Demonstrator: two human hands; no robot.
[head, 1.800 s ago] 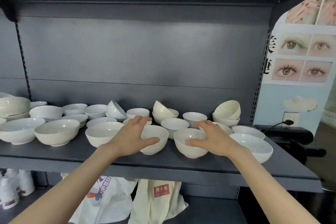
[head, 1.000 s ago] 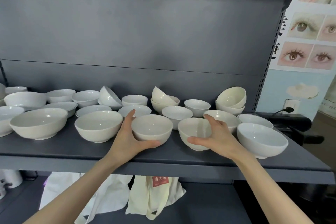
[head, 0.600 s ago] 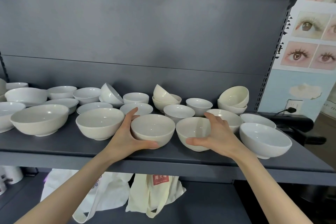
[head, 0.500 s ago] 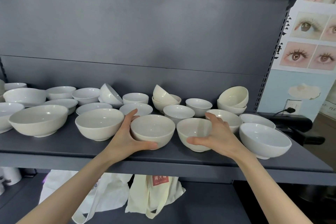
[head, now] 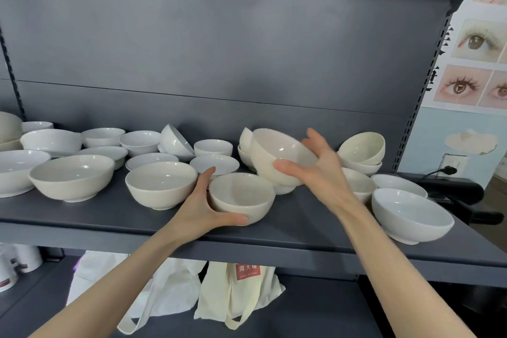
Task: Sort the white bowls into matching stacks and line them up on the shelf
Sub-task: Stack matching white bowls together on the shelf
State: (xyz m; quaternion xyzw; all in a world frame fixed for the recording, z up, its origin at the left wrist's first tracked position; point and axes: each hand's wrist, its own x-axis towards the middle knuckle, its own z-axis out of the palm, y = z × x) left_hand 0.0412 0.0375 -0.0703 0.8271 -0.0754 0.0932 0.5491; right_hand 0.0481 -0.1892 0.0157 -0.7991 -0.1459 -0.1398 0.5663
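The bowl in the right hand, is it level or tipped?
Tipped: the right hand holds the bowl above the shelf, rim plainly slanted.

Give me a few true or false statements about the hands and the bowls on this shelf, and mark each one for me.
1. The right hand holds a cream bowl tilted, above the shelf. True.
2. The left hand hangs empty below the shelf. False: it grips a front bowl standing on the shelf.
3. Tote bags lie on the level below. True.
4. The large white bowl at the far right is upside down. False: it stands upright.
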